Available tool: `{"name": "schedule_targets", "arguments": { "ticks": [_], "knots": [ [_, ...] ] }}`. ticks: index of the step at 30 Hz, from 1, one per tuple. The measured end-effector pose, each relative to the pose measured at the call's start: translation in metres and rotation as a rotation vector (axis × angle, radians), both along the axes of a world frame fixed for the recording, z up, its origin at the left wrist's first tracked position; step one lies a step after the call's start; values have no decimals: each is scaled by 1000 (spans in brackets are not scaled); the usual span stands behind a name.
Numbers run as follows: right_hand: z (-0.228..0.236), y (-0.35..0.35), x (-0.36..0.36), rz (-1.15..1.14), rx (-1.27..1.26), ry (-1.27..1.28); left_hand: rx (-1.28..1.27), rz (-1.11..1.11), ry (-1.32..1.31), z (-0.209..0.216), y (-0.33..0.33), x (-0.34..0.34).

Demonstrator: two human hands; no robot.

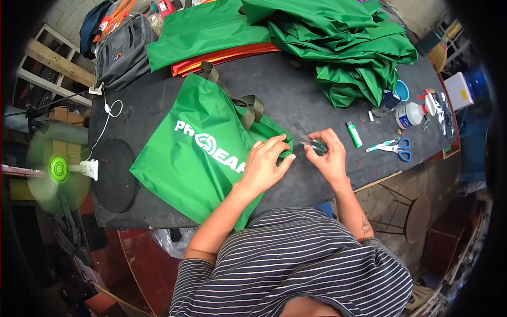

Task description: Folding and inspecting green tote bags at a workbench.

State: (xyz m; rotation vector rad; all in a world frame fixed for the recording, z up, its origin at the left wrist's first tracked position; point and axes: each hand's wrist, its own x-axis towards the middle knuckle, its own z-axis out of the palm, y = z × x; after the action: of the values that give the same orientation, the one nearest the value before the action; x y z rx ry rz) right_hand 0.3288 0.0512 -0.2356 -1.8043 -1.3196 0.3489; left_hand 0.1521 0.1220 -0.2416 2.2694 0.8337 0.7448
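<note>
A long, dark, matte worktable [296, 100] carries everything — a green fabric tote bag with olive webbing handles [200, 153] lies flat near its front edge. Behind it sit folded green cloth over red and orange sheets [211, 31] and a rumpled heap of green fabric [354, 47]. Toward the right lie a green lighter [354, 134], blue-handled scissors [393, 147] and a white glue bottle [412, 115] — a round black disc [113, 174] rests at the left.
</note>
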Motion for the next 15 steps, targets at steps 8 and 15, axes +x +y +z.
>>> {"name": "schedule_targets", "arguments": {
  "ticks": [8,15],
  "knots": [
    [-3,7,-3,-1,32,-102,19,-5,9,2,-2,2],
    [-9,10,-3,-17,84,-96,19,-4,-2,2,-2,1]
  ]
}}
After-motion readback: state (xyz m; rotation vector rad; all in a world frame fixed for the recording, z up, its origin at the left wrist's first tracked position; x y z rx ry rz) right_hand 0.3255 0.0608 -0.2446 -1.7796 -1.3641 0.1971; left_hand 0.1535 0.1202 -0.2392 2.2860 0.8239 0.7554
